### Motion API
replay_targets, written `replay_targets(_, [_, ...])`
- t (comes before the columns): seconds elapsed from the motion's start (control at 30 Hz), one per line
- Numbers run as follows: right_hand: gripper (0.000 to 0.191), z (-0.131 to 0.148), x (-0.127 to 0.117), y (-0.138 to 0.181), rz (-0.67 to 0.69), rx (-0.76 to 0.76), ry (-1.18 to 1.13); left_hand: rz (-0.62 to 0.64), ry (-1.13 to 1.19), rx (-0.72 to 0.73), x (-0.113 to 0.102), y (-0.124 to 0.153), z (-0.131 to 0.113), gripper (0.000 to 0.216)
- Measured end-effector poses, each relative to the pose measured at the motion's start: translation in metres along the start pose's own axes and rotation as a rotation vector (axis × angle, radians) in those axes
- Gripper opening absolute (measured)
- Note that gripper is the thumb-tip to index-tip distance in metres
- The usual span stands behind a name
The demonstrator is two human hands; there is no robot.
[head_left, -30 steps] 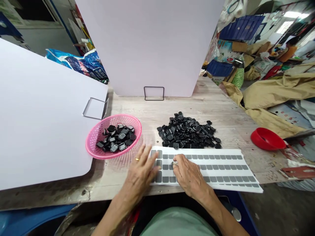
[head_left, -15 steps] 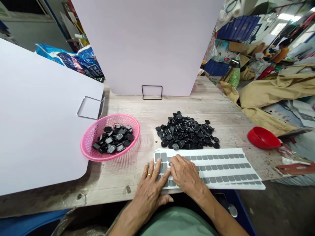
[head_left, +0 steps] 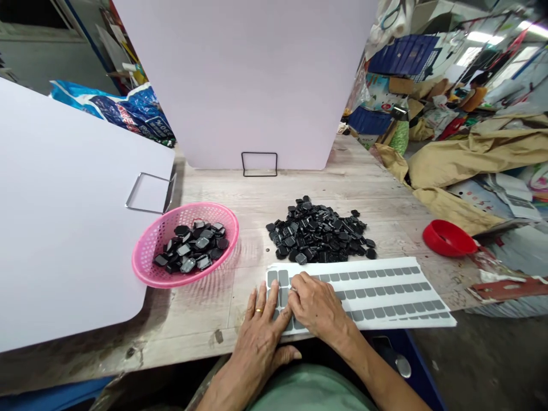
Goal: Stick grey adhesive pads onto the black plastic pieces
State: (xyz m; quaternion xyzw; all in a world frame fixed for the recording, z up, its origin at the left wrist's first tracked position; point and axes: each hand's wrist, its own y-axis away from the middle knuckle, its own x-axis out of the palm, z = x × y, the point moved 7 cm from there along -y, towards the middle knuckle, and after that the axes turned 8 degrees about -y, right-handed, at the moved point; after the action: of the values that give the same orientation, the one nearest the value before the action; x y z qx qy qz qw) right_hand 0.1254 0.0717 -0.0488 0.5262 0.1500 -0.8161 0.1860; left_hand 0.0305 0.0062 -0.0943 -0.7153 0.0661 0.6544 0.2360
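A white sheet (head_left: 430, 321) printed with rows of grey rounded-square stickers (head_left: 359, 313) lies along the table's front edge. My left hand (head_left: 259, 337) rests flat on its left end, fingers stretched out and a ring on one of them. Beside it, my right hand (head_left: 319, 305) has its fingers pinched together low over the stickers; what is between the fingertips is hidden. Just beyond the sheet is a heap of small black rounded-square pieces (head_left: 321, 231). More such pieces (head_left: 188, 264), some with grey faces, are in a pink plastic basket (head_left: 141, 268) to the left.
A large white board (head_left: 252, 80) stands at the back with a black wire bracket (head_left: 259, 176) at its foot. Another white board (head_left: 68, 228) leans at the left with a metal bracket (head_left: 148, 211). A red bowl (head_left: 449, 242) sits at the right edge, near tan cloth (head_left: 462, 160).
The view has shifted slightly, so most things appear a little further left. Both hands remain at the sheet's left end; the right fingers have curled slightly and sit close to the left hand.
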Motion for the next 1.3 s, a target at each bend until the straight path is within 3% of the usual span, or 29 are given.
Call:
replay_targets(0.23, [0.013, -0.011, -0.025, 0.001, -0.028, -0.030, -0.630, 0.002, 0.029, -0.014, 0.002, 0.002, 0.008, 0.085])
replay_targets(0.33, [0.013, -0.024, -0.033, 0.012, -0.050, 0.040, -0.672, -0.036, 0.158, -0.044, -0.013, -0.014, 0.024, 0.061])
replay_targets(0.47, [0.018, -0.037, -0.031, 0.032, 0.008, 0.142, -0.655, -0.097, 0.266, -0.163, -0.037, -0.065, 0.049, 0.035])
replay_targets(0.63, [0.019, -0.048, -0.034, 0.056, 0.026, 0.199, -0.718, -0.001, 0.236, -0.207, -0.019, -0.119, 0.056, 0.014])
replay_targets(0.77, [0.019, -0.064, -0.037, 0.070, 0.028, 0.288, -0.805, -0.018, 0.308, -0.264, -0.011, -0.127, 0.064, 0.016])
replay_targets(0.93, [0.022, -0.076, -0.031, 0.072, 0.005, 0.325, -0.904, -0.056, 0.476, -0.400, -0.029, -0.117, 0.081, 0.026])
replay_targets(1.03, [0.026, -0.074, -0.025, 0.065, -0.052, 0.296, -0.983, -0.043, 0.921, -0.536, -0.032, -0.103, 0.077, 0.028])
replay_targets(1.17, [0.033, -0.058, -0.014, 0.054, 0.017, 0.235, -1.204, 0.115, 1.763, -0.702, -0.014, -0.078, 0.033, 0.025])
replay_targets(1.3, [0.037, -0.041, -0.011, 0.049, 0.126, 0.167, -1.221, 0.242, 2.007, -0.786, -0.001, -0.056, -0.005, 0.033])
